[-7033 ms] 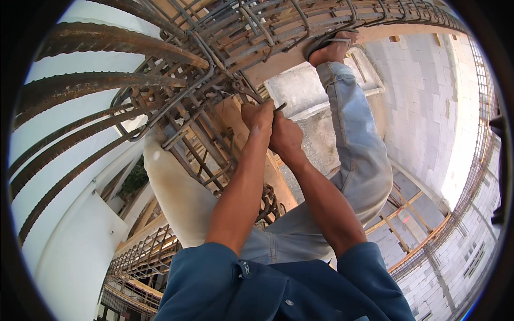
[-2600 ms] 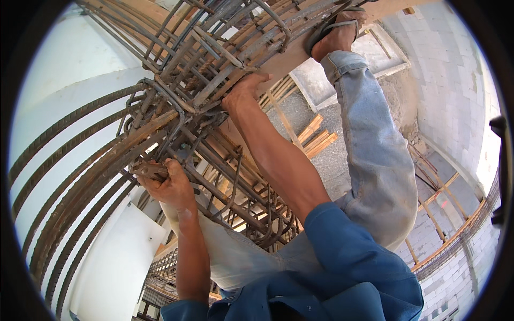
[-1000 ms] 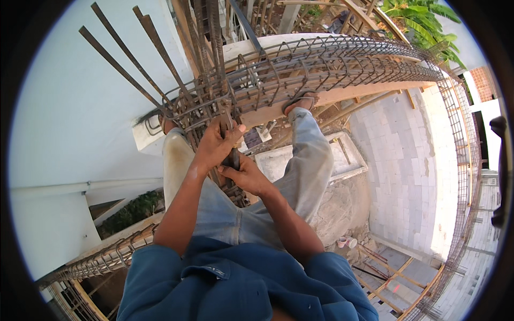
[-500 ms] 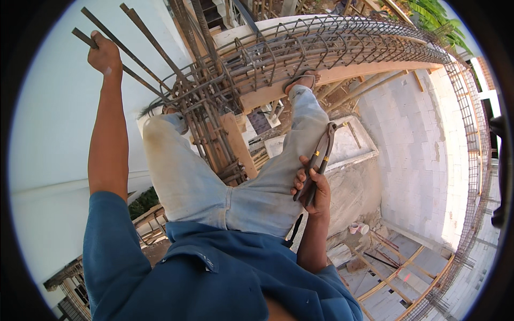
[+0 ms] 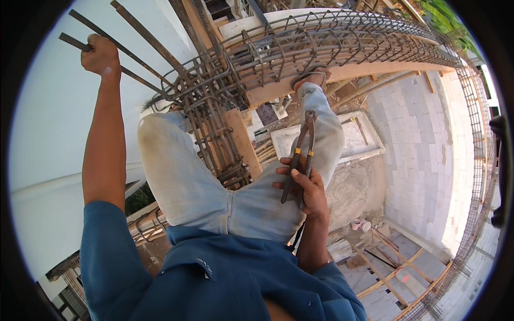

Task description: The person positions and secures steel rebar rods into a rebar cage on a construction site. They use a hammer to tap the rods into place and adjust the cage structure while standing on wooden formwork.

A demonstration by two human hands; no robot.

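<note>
head view, only one. left hand up at upper left, fingers wrapped tight round a ribbed steel bar near its top, bar end poking out past the fist. bar slants down to the rebar joint, where its foot goes in among crossing bars. right hand near the right thigh, fingers curled round the handles of the pincers, head pointing up and away; handles narrowly apart, can't tell if the nippers meet. tool's on no wire or bar.

done, by the look of it: long cage is put together, stirrups ringing its lengthwise bars, lying along the wooden board; shorter cage runs between the legs, also assembled. bars stand in the joint. not done, seemingly: steel there is bare, no concrete round it, and the tall bars lean different ways rather than lining up. whether the held bar is tied at its foot: too small and crowded to tell.
</note>
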